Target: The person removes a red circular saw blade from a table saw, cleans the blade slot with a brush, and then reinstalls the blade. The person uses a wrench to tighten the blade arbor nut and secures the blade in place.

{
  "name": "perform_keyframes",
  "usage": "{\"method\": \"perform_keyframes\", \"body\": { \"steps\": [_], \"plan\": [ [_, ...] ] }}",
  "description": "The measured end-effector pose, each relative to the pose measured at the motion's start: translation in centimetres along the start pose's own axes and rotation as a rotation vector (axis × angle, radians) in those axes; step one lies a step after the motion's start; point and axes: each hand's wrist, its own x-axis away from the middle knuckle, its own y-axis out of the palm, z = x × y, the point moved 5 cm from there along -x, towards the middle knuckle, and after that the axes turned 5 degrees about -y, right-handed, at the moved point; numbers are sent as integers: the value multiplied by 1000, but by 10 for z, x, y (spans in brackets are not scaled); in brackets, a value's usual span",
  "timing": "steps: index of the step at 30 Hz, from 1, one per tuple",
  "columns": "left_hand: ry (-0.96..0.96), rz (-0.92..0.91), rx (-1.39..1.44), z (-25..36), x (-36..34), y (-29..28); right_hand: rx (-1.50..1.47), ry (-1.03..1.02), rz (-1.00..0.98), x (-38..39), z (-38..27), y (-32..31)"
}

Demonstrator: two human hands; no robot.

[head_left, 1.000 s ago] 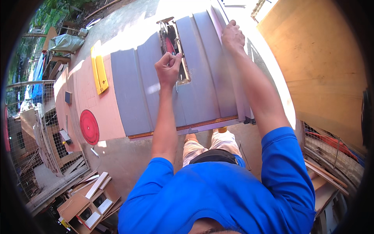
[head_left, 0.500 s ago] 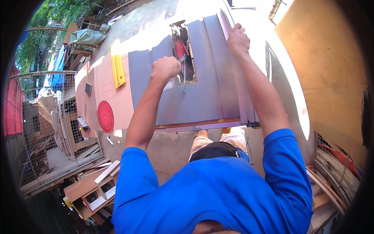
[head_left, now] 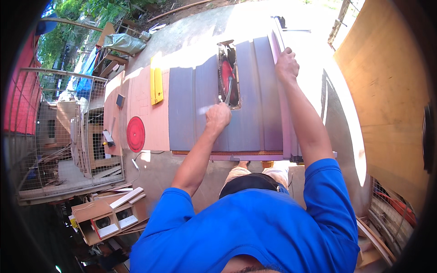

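Observation:
My left hand [head_left: 217, 116] is closed on the end of a metal wrench [head_left: 229, 88], at the near end of a cut-out in the grey saw table [head_left: 186, 118]. Inside that opening stands a red saw blade [head_left: 226, 74], with the wrench reaching over it. My right hand [head_left: 287, 66] is closed around the long pinkish fence [head_left: 284, 125] on the table's right side. A yellow throat plate [head_left: 156, 86] and a loose red circular blade [head_left: 135, 132] lie on the pink board [head_left: 141, 107] joined at the table's left.
A wire-mesh fence [head_left: 45, 145] stands at left, near wood scraps and a bag [head_left: 123, 43]. A large plywood sheet [head_left: 382, 104] stands at right. A wooden box [head_left: 109, 218] with offcuts sits low at lower left; a cord runs below the table's left edge.
My left hand has moved toward me, from over the opening to its near end, drawing the wrench handle back. My right hand stays on the fence. The whole view has shifted.

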Motion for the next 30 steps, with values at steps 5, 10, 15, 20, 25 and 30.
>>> {"method": "perform_keyframes", "body": {
  "steps": [5,10,15,20,25,30],
  "plan": [
    [76,-121,-111,4,6,-2,28,-19,15,5,7,-1],
    [95,-87,-139,0,-9,1,0,-18,4,9,6,2],
    [134,-23,-113,1,-9,12,10,-22,-7,10,5,2],
    [182,56,-126,4,-9,20,16,-20,-20,10,6,-2],
    [165,60,-79,-2,-6,32,-20,-8,-16,6,8,0],
    [165,55,-62,0,-8,24,-36,-24,4,6,6,1]
  ]
}}
